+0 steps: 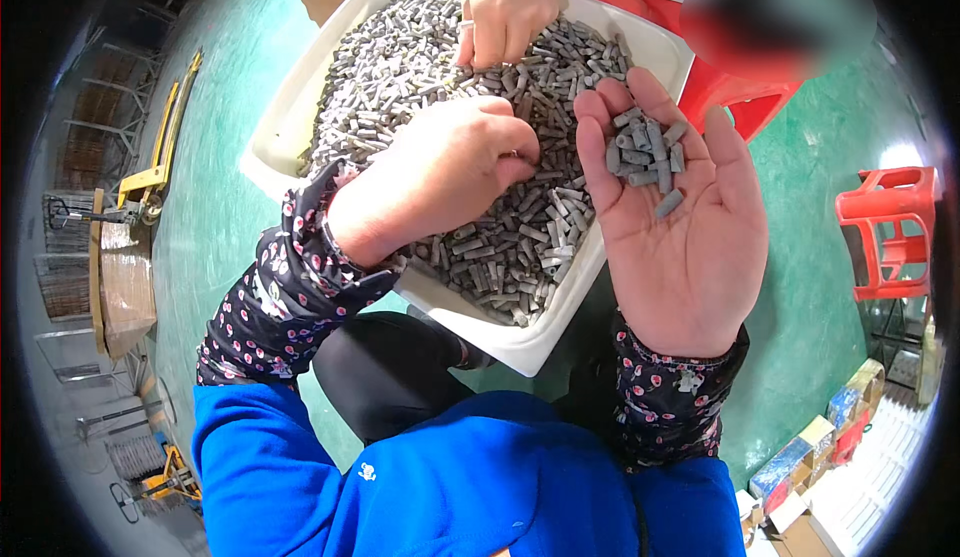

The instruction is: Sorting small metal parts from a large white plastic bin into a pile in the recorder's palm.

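Note:
A white plastic tub is filled with small grey cylindrical pieces, some looking like short tubes. My left hand reaches over the tub with its fingers curled into the pile. What lies between those fingertips is hidden. Beside the tub's right rim, my right hand is held palm up, fingers slightly cupped and apart. A little heap of the same grey pieces rests on its fingers and upper palm. From the far side, another person's hand dips its fingers into the pile.
A red plastic stool stands at the right on the green floor. More red plastic is behind the tub. Cardboard boxes lie at lower right. A yellow pallet jack and a wrapped stack are at the left.

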A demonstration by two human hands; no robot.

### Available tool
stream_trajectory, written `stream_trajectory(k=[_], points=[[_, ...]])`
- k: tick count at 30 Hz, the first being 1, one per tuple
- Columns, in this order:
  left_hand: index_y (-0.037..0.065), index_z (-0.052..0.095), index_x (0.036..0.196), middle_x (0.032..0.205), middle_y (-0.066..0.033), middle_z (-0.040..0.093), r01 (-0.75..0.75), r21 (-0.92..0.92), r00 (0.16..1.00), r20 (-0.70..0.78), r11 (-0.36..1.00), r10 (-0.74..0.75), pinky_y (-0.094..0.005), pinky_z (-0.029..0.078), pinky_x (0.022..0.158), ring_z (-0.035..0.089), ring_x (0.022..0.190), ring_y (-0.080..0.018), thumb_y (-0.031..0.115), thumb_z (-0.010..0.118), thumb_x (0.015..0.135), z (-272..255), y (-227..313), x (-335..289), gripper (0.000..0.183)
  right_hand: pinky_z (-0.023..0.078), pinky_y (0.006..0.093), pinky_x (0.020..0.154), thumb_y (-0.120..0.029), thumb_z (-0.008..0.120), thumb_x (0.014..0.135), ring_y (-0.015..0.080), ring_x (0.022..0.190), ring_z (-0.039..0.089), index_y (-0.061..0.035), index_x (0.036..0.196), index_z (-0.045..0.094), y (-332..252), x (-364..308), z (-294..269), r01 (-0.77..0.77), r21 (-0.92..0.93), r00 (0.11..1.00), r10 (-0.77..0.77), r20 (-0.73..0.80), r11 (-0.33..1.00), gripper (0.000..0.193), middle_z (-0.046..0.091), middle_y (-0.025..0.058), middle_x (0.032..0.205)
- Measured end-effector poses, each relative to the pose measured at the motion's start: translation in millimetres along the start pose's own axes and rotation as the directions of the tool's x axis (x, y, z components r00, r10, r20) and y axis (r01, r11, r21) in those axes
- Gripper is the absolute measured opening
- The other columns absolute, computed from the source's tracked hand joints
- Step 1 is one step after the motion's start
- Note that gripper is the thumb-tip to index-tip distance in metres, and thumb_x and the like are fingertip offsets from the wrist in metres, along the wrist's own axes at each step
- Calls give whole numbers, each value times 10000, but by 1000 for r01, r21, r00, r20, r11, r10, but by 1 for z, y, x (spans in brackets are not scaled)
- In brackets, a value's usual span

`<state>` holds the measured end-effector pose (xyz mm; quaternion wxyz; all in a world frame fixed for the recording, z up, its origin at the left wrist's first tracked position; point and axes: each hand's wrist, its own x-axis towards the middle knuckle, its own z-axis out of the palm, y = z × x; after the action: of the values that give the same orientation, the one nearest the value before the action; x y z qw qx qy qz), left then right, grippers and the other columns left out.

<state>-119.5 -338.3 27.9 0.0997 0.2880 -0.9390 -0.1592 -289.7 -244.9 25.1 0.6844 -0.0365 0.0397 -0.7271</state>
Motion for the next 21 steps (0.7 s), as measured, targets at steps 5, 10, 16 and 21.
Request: stream_trajectory(k=[5, 10, 16, 21], points=[[21, 627, 961, 858, -47, 608, 0, -261, 945, -317, 965, -86, -229, 466, 701, 571, 767, -115, 23, 631, 823, -25, 15, -4, 138, 388, 452, 1023, -261, 359, 981, 364, 1157, 479, 133, 1202, 429, 6, -2, 5, 22, -42, 997, -26, -78, 999, 458, 508, 272, 1185], [1, 617, 1011, 906, -27, 597, -237, -269, 941, -301, 933, 153, -215, 455, 721, 554, 800, -87, -1, 609, 838, -40, 32, 9, 173, 401, 444, 998, -260, 354, 981, 353, 1112, 503, 120, 1193, 442, 13, 0, -6, -87, 155, 994, 75, 85, 984, 444, 510, 269, 1184], [40, 616, 943, 865, -67, 576, 8, -115, 997, -75, 993, -16, -262, 468, 697, 585, 805, -170, -29, 636, 764, -33, 8, 1, 192, 383, 456, 1029, -258, 349, 982, 378, 1154, 480, 127, 1193, 446, 4, -1, 6, -15, 29, 997, 18, -81, 999, 450, 515, 273, 1178], [58, 620, 838, 798, -110, 559, -3, 9, 999, -47, 1000, 4, -373, 477, 721, 574, 827, -305, 64, 639, 733, -21, -3, -12, 107, 378, 461, 1035, -263, 349, 982, 381, 1166, 470, 130, 1186, 452, 6, -2, 3, -94, 137, 996, 94, 9, 986, 454, 507, 281, 1181]])
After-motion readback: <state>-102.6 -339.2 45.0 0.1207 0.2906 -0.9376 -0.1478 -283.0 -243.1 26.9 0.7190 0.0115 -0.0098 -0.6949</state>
